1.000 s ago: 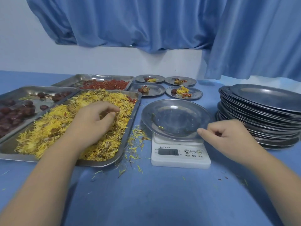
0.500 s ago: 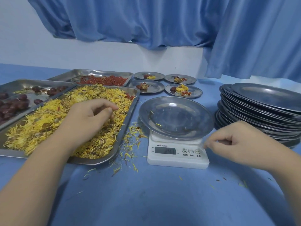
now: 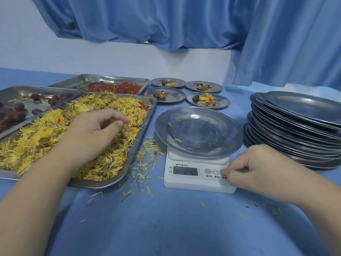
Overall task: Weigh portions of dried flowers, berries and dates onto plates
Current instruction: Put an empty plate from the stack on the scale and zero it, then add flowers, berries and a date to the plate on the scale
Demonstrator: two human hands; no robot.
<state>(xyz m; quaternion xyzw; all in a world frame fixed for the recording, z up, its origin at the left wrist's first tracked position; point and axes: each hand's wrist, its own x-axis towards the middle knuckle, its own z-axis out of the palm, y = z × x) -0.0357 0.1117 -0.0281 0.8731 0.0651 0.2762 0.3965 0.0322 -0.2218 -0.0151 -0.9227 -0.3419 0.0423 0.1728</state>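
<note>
Flowers (image 3: pixel 36 143) filled the near tray (image 3: pixel 141 134) on the worktop (image 3: pixel 166 228), left of the scale (image 3: pixel 184 183). The left hand (image 3: pixel 92 133) lay on them, fingers curled down and thumb closing in, pinching a tuft. The right hand (image 3: pixel 258 169) was loosely fisted, holding nothing, one fingertip on the scale's rightmost button, probably tare. The plate (image 3: pixel 198 132) on the scale held only stray petals. It seemed best to let the blurred display (image 3: pixel 185 170) settle at zero, then drop small pinches over the plate's middle, sparing the littered worktop.
</note>
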